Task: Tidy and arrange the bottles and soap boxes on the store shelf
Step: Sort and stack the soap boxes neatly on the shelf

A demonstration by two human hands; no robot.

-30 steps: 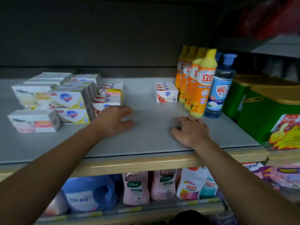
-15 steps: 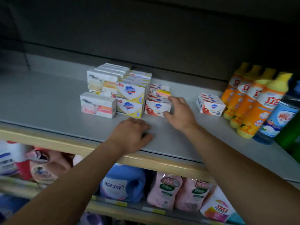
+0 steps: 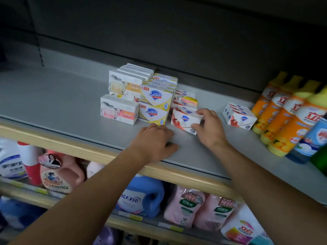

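Shelf (image 3: 74, 106) holds stacked soap boxes (image 3: 155, 101) mid-scene, orange bottles (image 3: 283, 117) far right. Right hand (image 3: 210, 129) pinches a red-and-white soap box (image 3: 184, 121) — thumb and fingers clamped on its right end. Left hand (image 3: 154, 142) rests flat nearby, fingers relaxed.

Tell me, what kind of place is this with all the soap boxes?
Most likely a shop, in its cleaning and soap aisle. Many matching soap boxes are stacked on a shelf, identical orange bottles stand in a row, and small price tags line the edge of the shelf below.
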